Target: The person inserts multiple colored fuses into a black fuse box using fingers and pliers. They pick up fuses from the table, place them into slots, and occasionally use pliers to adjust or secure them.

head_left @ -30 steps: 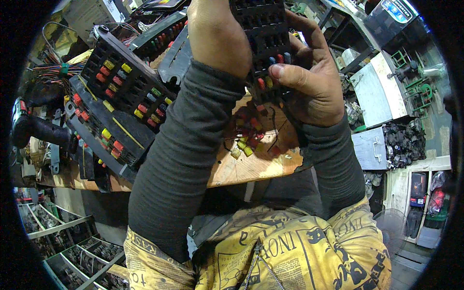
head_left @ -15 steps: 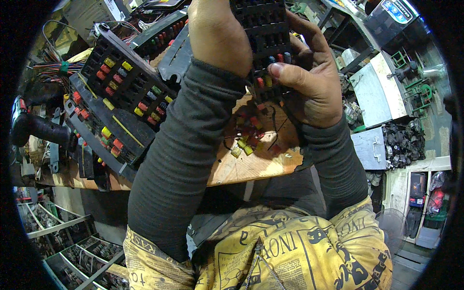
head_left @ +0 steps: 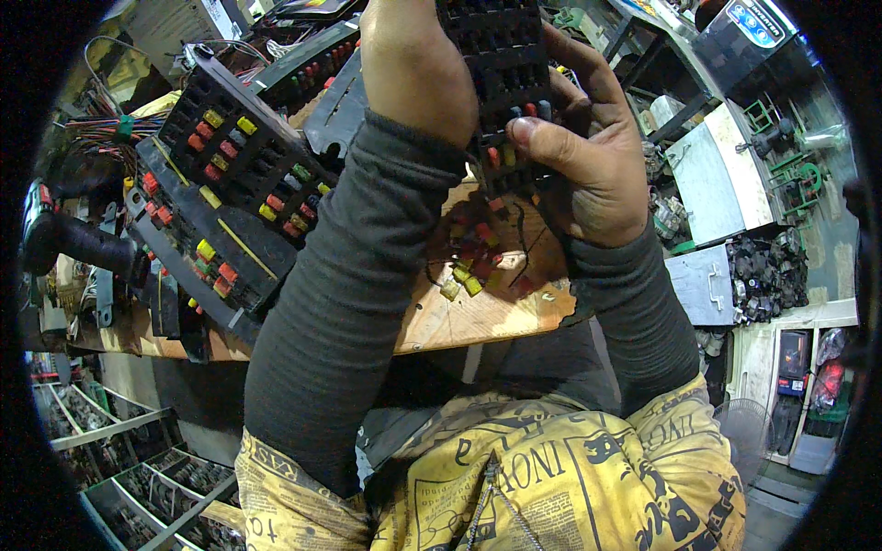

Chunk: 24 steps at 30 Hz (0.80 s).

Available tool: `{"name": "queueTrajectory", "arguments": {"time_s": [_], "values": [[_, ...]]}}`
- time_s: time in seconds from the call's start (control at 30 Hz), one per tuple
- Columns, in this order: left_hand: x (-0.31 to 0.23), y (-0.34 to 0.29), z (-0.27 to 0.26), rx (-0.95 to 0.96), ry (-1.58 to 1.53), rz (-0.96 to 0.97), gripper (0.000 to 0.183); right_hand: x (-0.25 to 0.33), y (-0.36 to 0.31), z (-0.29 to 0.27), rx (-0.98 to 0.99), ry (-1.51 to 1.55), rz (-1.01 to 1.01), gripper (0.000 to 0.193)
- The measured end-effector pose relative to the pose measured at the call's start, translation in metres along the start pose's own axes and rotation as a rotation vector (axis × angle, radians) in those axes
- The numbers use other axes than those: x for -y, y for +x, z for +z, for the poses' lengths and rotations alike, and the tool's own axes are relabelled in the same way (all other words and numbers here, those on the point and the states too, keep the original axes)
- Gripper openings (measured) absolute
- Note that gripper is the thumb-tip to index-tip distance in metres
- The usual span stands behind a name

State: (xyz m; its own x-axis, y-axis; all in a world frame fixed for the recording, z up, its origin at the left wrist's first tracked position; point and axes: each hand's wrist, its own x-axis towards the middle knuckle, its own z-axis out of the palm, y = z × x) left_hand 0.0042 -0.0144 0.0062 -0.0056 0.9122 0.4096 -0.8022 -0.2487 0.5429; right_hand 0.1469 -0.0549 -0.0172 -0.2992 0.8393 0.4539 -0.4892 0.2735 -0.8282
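A black fuse box (head_left: 510, 78) stands tilted up over the table, with red, yellow and blue fuses in its lower rows. My right hand (head_left: 597, 151) is closed on its right side, thumb across the front beside the fuses and fingers behind. Along the left side of the box rises my left hand (head_left: 418, 69); only the wrist and heel show, and its fingers are out of the picture past the top edge. Below the box, loose red and yellow blade fuses (head_left: 467, 278) lie in a small heap on the wooden tabletop (head_left: 450, 321).
Another black fuse box (head_left: 248, 165) with coloured fuses lies to the left, near a bundle of wires (head_left: 115, 133). A dark cylindrical tool (head_left: 87, 250) is at the far left. Racks of parts (head_left: 156, 487) stand below the table. A grey metal case (head_left: 703, 285) is at right.
Both hands and the held fuse box stay almost where they were. The view has shifted very slightly.
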Motion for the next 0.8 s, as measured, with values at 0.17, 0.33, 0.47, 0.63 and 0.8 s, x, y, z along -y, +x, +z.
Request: {"name": "queueTrajectory", "arguments": {"time_s": [0.17,0.33,0.47,0.63,0.8], "values": [[-0.003,0.002,0.004,-0.032,0.103,0.077,0.054,0.002,0.003,-0.006,0.099,0.055,-0.030,0.069],[-0.001,0.002,0.004,-0.067,0.051,0.040,0.056,0.017,-0.009,-0.011,-0.057,-0.161,-0.045,0.062],[-0.001,0.005,0.002,-0.094,0.094,0.103,0.057,0.042,-0.041,-0.012,0.003,-0.713,-0.184,0.037],[0.000,0.005,0.003,-0.075,0.102,0.104,0.056,0.048,-0.072,-0.012,0.411,-1.177,-0.094,0.025],[0.000,0.004,0.006,-0.099,0.063,0.099,0.057,0.039,-0.078,-0.007,0.460,-1.367,-0.145,0.018]]}}
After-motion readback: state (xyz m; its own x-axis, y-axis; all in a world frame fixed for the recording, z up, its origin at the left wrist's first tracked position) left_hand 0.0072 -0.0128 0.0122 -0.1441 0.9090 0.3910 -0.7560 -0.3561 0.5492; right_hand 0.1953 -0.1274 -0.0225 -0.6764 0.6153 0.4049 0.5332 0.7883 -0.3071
